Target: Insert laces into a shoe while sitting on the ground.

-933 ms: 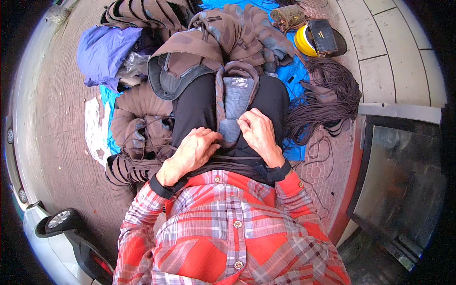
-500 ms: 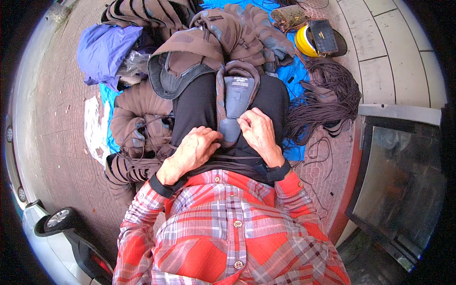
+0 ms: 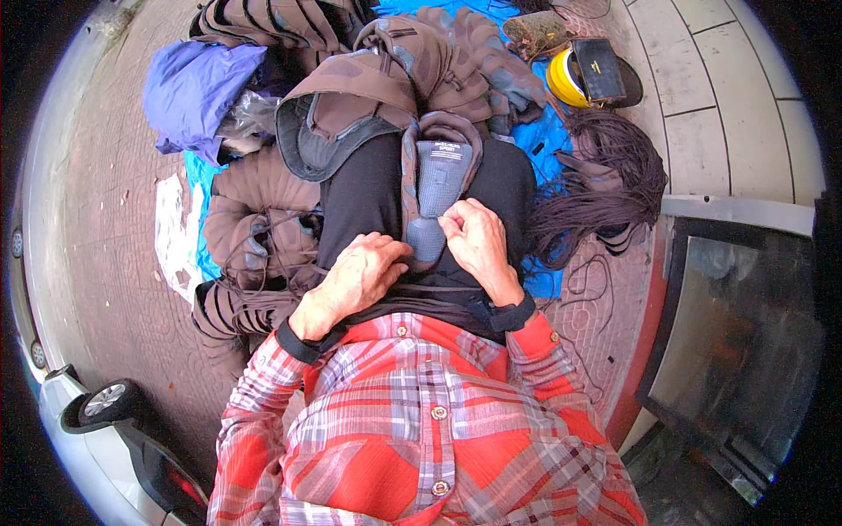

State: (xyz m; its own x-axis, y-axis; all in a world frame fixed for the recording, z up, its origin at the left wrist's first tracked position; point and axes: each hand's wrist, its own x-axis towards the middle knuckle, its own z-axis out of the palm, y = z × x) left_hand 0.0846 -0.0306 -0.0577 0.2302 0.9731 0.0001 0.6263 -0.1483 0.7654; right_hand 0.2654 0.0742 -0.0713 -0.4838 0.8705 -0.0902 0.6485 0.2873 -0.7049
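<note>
A brown shoe upper [image 3: 410, 188] with a blue-grey mesh tongue or lining [image 3: 441, 175] lies across my lap, between my dark-trousered thighs. My left hand [image 3: 364, 270] rests at its lower left side, fingers bent and close together against its edge. On the other side my right hand [image 3: 478, 245] pinches thumb and forefinger at the mesh's right edge. Whatever is in that pinch is too small to make out. Part of the upper's lower end is hidden by my hands. A stack of brown uppers [image 3: 346, 114] sits on my left knee and beyond.
More bundled uppers [image 3: 263, 206] lie at my left, near a purple bag [image 3: 197, 92]. To the right are dark cords [image 3: 605, 188], a yellow container [image 3: 563, 77] with a black case [image 3: 599, 70], and a glass-fronted frame [image 3: 737, 324]. Blue sheeting [image 3: 539, 140] lies underneath.
</note>
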